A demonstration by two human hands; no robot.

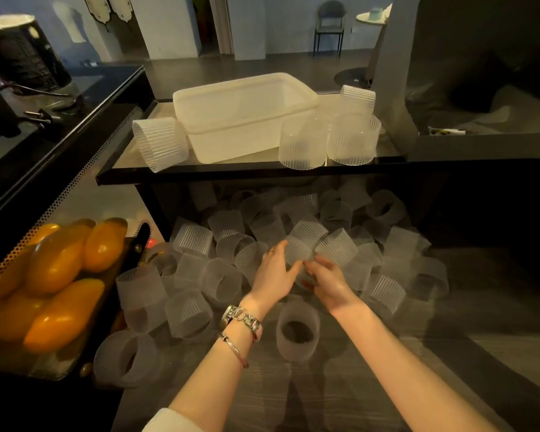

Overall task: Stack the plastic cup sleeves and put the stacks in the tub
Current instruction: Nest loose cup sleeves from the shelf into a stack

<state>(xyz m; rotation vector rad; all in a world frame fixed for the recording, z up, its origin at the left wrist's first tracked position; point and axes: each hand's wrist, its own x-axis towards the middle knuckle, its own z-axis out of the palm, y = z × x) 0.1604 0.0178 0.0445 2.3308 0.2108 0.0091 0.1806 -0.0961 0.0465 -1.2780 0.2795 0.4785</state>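
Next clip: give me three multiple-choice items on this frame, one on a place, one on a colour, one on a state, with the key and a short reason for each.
1. Where is the tub?
A. On the floor among the loose sleeves
B. On the glass shelf above the pile
C. On the chair at the back

2. What colour are the fruits at the left?
A. Orange-yellow
B. Green
C. Purple

3. What are the hands doing?
A. Both rest flat on the floor
B. Both hang idle at the sides
C. Both work at a sleeve over the pile

Key: 1 B, the tub stands on the glass shelf with sleeves beside it. 2 A, their skins are glossy orange-yellow. 3 C, the left hand and right hand meet at one sleeve, fingers curled on it.
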